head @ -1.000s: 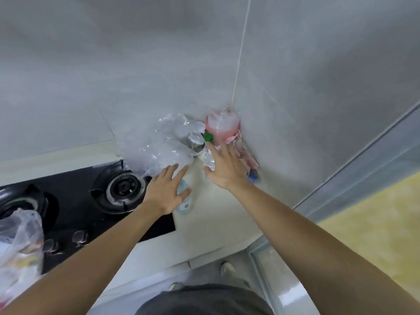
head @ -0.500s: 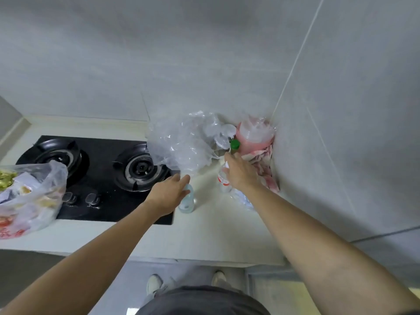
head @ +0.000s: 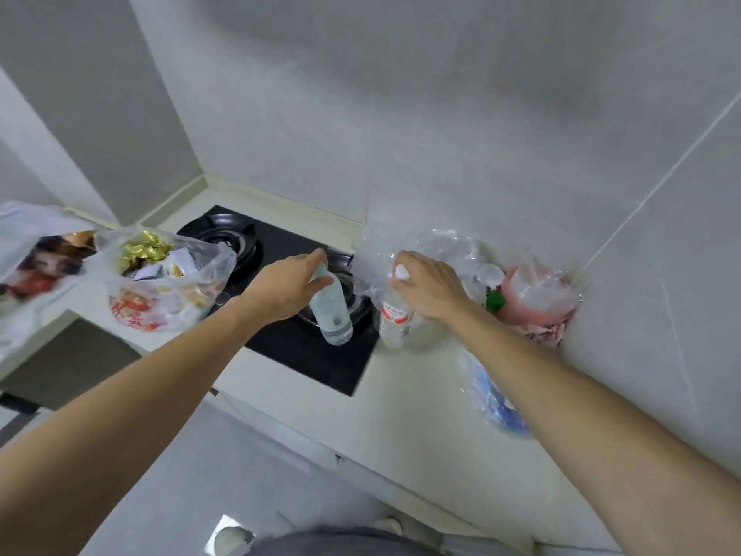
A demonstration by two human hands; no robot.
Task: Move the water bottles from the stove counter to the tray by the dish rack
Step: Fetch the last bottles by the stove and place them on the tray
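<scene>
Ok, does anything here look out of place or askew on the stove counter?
Yes. A full clear plastic bag of packets rests partly on the black gas hob, covering a burner. The clear water bottle in the left hand tilts over the hob.

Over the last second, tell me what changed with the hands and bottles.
The left hand has gripped the clear bottle and lifted it over the stove. The right hand has taken the red-labelled bottle by its top. The green-capped bottle and pink container stayed in the corner.
</scene>
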